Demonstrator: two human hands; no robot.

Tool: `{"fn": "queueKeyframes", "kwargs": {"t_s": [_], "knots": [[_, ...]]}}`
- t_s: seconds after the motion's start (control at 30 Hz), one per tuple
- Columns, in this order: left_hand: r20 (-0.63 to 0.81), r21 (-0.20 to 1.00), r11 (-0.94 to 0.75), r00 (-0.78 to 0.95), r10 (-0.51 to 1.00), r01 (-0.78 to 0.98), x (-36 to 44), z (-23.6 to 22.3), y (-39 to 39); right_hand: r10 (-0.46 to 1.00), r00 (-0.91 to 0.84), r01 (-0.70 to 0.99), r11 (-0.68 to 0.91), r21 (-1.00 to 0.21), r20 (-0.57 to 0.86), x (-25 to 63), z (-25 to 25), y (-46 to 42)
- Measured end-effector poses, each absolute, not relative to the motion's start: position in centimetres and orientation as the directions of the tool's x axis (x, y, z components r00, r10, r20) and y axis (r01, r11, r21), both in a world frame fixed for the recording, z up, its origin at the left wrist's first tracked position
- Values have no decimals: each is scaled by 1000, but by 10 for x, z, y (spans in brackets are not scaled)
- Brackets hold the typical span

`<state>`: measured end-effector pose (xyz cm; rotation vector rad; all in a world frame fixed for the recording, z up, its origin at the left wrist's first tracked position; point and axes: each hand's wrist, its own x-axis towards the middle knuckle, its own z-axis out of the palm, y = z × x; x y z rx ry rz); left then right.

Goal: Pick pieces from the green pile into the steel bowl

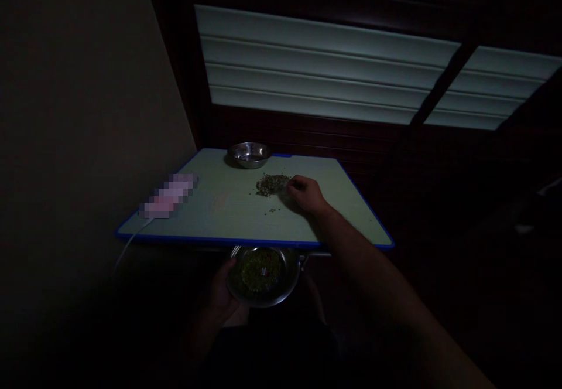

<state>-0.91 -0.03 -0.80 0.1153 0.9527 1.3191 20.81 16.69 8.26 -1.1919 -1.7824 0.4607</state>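
On the pale table top [237, 213] lies a loose heap of small dark grains [270, 184], with a few strays in front of it. My right hand [305, 193] is at the heap's right edge, fingers curled and pinched together; whatever is between the fingertips is too small and dim to make out. Below the table's front edge, my left hand [223, 292] grips the left rim of a metal bowl [287, 283]. Greenish grains [257, 269] fill the bottom of that bowl, with a small light-coloured patch among them.
A second metal bowl [249, 154] stands at the table's back edge. To the left lies a pixelated pink object [169, 195] with a white cable [127, 248] running off the edge. A wall [88, 84] rises at the left, and dark-framed slatted panels [316, 67] stand behind. The room is dim.
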Motion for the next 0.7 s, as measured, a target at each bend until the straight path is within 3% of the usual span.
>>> {"fn": "queueKeyframes", "kwargs": {"t_s": [0.7], "knots": [[-553,558,341,-33,833,-757,-6,-5,1,860,-256,480,509,-714,442,209,75,170]]}}
